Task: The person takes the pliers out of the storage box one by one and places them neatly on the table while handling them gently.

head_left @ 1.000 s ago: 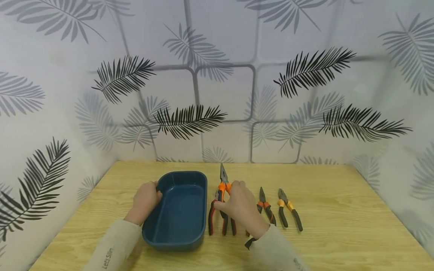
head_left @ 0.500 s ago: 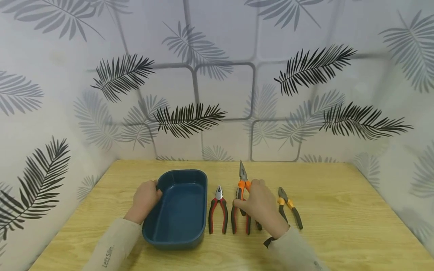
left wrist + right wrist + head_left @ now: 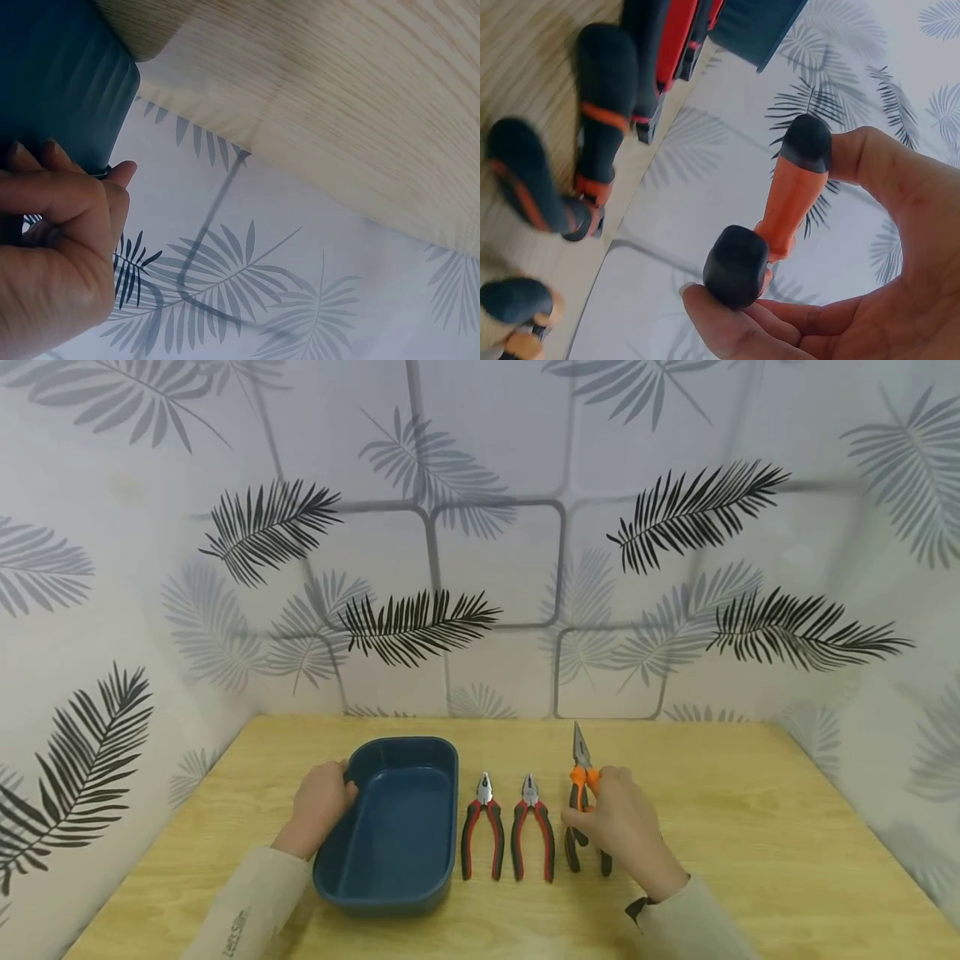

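My left hand (image 3: 318, 806) grips the left rim of a deep blue rectangular tub (image 3: 393, 843); the left wrist view shows its fingers curled at the tub wall (image 3: 67, 90). My right hand (image 3: 626, 831) holds long-nose pliers (image 3: 581, 756) with orange and black handles, nose pointing away. In the right wrist view the held pliers (image 3: 795, 202) are raised off the table, thumb on one handle and fingers on the other. Beneath them lie black pliers with orange bands (image 3: 604, 127), partly covered by the hand in the head view.
Two pairs of red-and-black pliers, one (image 3: 485, 789) beside the tub and another (image 3: 530, 793) right of it, lie on the wooden table (image 3: 765, 827). Yellow-and-black pliers (image 3: 517, 300) show in the right wrist view, hidden behind my right hand from above. A leaf-patterned backdrop (image 3: 495, 568) stands behind.
My right hand has moved right with the long-nose pliers, from over the first red-and-black pliers past the second to above the orange-banded ones. The left hand and tub have stayed put.
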Motion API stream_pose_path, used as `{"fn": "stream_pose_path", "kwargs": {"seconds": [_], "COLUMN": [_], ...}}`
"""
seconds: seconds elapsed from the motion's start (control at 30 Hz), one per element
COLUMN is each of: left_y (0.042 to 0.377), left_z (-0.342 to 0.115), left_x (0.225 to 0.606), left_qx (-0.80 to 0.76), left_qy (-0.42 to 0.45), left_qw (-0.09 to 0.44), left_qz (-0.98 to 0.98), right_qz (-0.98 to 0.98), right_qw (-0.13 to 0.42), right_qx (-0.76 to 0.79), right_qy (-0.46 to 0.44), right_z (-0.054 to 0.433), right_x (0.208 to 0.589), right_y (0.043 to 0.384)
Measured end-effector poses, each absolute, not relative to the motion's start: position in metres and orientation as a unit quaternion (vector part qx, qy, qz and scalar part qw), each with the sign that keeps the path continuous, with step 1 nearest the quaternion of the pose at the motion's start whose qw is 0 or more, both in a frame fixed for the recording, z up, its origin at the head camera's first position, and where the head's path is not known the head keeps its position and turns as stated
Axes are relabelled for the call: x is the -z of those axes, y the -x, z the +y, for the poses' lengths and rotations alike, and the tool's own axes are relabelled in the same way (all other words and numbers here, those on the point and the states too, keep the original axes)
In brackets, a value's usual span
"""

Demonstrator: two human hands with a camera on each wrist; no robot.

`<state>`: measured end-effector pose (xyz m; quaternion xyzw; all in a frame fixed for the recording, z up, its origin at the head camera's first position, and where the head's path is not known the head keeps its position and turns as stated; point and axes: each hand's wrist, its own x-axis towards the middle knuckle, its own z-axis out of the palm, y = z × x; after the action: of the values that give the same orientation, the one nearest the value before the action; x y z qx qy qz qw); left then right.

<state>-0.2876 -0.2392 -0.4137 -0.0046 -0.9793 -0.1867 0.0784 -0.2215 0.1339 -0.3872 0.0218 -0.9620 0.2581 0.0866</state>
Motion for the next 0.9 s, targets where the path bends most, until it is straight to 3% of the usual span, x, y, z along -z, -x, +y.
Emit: {"fn": "stream_pose_path", "kwargs": {"seconds": [0.9], "left_y": [0.288], "left_z": [-0.238], "left_x": [0.414], "left_qx": [0.186], "left_qy": [0.018], "left_qw": [0.086], "left_qz": [-0.979], "right_qz": [-0.966], "right_qw": [0.074], "right_qx": [-0.245], "right_qy": [0.022], "right_z": [0.215], "right_x": [0.383], "right_y": [0.207]}}
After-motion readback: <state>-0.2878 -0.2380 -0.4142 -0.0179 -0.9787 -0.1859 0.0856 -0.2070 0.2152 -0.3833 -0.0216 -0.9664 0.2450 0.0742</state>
